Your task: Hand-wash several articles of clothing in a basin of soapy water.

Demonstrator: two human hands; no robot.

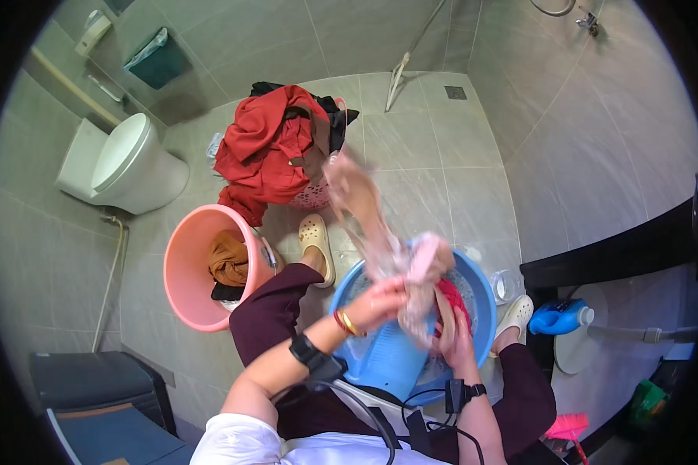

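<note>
A wet pale pink garment (419,271) is bunched over the blue basin (485,291), with one blurred end flung out to the far left. My left hand (376,304) is closed on its left side. Closed on its lower right part is my right hand (459,345), next to a bright red cloth (451,298); whether the red is a separate piece I cannot tell. Beneath my hands a blue washboard (392,358) slopes down inside the basin, which holds sudsy water.
A pink bucket (182,267) with brown and black clothes stands left. Beyond it, red clothes (267,147) overflow a pink basket (312,195). A blue detergent bottle (560,317) is at right, near a clear container (506,287). A white toilet (136,167) stands far left.
</note>
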